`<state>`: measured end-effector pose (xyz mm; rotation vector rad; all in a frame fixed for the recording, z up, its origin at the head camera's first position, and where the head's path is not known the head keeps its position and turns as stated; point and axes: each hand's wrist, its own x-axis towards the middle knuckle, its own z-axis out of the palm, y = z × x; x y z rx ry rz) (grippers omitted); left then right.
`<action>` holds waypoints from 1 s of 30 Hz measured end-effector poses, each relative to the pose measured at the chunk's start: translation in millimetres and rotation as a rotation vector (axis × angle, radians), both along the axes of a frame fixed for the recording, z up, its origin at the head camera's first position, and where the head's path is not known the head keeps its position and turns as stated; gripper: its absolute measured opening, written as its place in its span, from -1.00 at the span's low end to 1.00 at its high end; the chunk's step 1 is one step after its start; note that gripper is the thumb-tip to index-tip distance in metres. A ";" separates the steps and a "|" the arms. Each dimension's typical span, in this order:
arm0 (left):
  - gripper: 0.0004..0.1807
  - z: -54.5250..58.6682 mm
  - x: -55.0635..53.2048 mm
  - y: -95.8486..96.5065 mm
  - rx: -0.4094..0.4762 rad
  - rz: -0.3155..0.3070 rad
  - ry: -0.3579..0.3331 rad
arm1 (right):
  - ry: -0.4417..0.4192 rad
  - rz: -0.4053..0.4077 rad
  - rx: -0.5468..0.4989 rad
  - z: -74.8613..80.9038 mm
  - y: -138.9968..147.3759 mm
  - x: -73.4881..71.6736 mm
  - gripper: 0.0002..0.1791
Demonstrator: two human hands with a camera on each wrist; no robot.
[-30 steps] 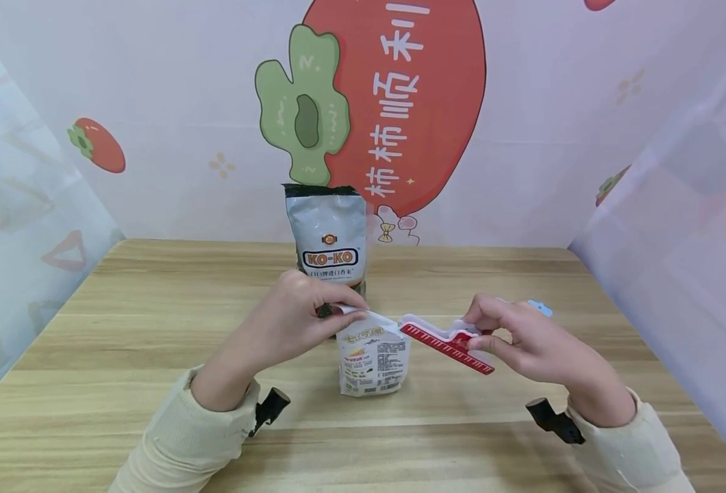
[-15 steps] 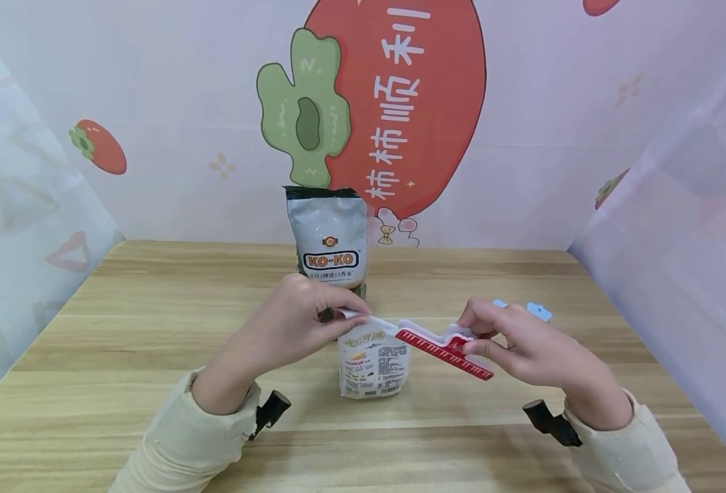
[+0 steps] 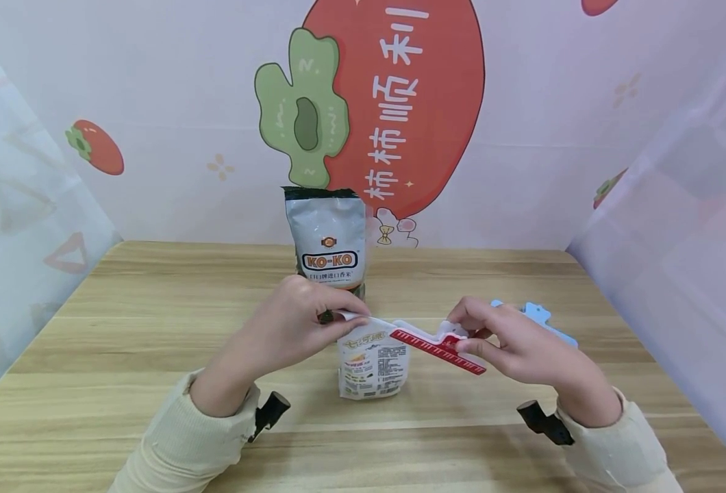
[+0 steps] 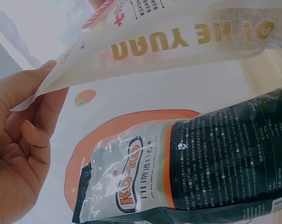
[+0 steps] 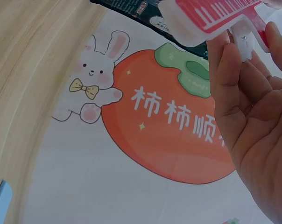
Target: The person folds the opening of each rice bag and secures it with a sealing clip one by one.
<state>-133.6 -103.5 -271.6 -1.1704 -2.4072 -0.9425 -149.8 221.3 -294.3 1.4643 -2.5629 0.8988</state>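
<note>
A white printed food bag (image 3: pixel 375 366) stands upright on the table in the head view. My left hand (image 3: pixel 289 318) pinches its top edge at the left corner between thumb and fingers; the left wrist view shows the bag (image 4: pixel 173 44) stretching away from that pinch. My right hand (image 3: pixel 517 342) grips a red and white bag clip (image 3: pixel 440 349) by its raised handles. The clip slants down to the right, and its left end meets the right part of the bag's top edge. Whether its jaws enclose the edge there I cannot tell.
A KO-KO rice bag (image 3: pixel 329 236) stands upright behind the white bag, partly hidden by my left hand. A light blue clip (image 3: pixel 538 313) lies on the wooden table (image 3: pixel 153 287) beyond my right hand. A printed backdrop (image 3: pixel 523 137) rises behind the table.
My right hand has moved slightly left with the red and white clip, bringing the clip further over the bag's top edge. More of the blue clip shows. My left hand stays put.
</note>
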 end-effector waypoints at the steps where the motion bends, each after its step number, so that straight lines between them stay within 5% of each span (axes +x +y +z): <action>1: -0.85 -0.1 0.0 -0.1 -0.001 0.001 0.000 | -0.011 -0.009 0.004 -0.3 -0.1 0.2 -0.69; 10: -0.85 -0.5 0.0 0.0 0.007 0.009 -0.030 | -0.165 -0.098 0.036 -5.1 -7.3 0.8 -0.62; 14: -0.85 -1.1 -0.3 0.1 0.003 0.015 -0.027 | -0.138 -0.073 0.007 -6.6 -10.9 -1.4 -0.81; 30: -0.87 -2.5 -2.4 1.0 0.027 0.021 -0.048 | -0.098 -0.063 -0.049 -10.4 -18.0 -3.1 -0.78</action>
